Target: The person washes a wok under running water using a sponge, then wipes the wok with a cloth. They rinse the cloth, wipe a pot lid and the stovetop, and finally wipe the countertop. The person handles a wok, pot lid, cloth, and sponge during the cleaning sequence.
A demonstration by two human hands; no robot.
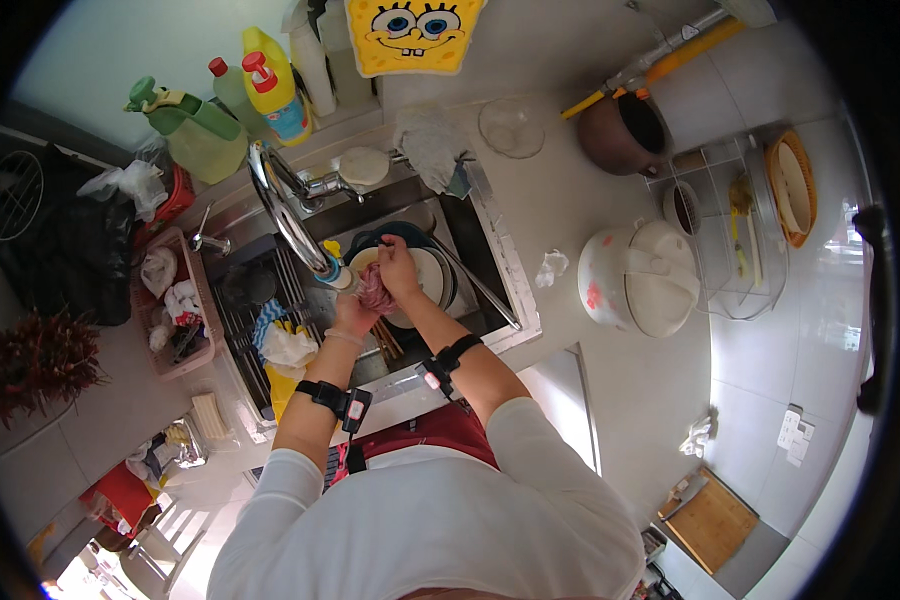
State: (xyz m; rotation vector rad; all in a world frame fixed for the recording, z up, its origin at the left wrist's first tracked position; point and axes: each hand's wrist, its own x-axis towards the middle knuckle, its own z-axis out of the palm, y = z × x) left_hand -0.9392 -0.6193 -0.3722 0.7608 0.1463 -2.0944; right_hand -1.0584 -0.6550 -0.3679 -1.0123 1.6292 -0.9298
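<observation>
Both hands grip a bunched pink cloth (376,289) just beside the faucet spout (336,276), over the steel sink. My left hand (355,315) holds its lower left side. At its upper right, my right hand (397,271) closes round it. Beneath them in the basin lie stacked plates (429,276), a dark pan partly hidden under them, and several wooden chopsticks (387,341). A long metal utensil handle (480,289) slants across the basin to the front right rim. Whether water is running I cannot tell.
A drying rack (300,281) with a white rag and yellow gloves covers the sink's left side. Bottles (277,97) stand behind. A grey cloth (429,142) hangs at the back rim. Rightward are a rice cooker (637,279), a brown pot (615,135) and a wire rack (720,300).
</observation>
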